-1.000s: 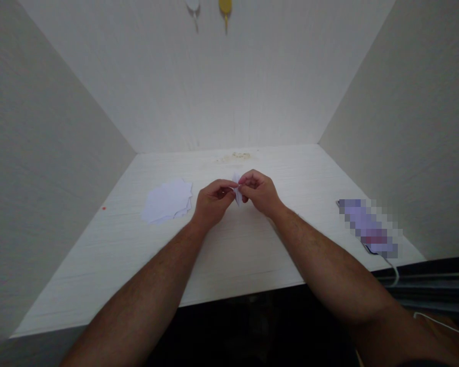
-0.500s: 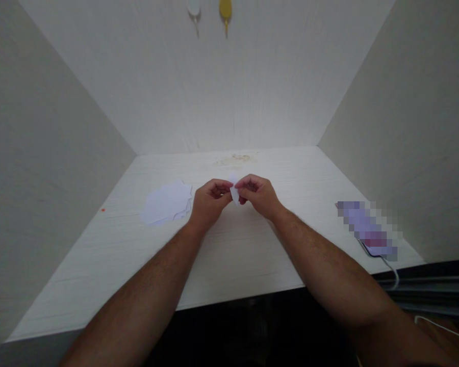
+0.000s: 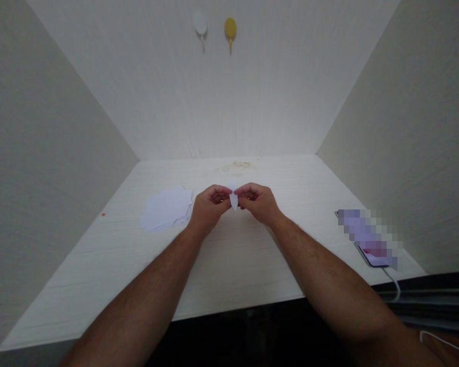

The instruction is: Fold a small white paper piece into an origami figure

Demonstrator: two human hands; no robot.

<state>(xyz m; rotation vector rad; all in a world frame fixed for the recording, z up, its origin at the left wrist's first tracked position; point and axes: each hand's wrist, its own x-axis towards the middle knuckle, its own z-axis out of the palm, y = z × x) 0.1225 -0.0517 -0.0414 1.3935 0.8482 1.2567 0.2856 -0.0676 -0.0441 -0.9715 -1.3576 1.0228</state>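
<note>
A small folded piece of white paper is held upright between my two hands, pointed at its lower end. My left hand pinches its left edge with thumb and fingers. On the other side, my right hand grips the right edge the same way. Both hands are just above the white table. To the left of my left hand lies a loose, overlapping pile of white paper sheets.
A phone with a white cable lies at the table's right side. Pale walls enclose the table. On the back wall hang a white hook and a yellow hook. A small orange speck is at the left edge.
The view has tilted slightly upward, so everything sits lower in the picture. The folded paper shows more of its face between my fingers, and both hands still hold it.
</note>
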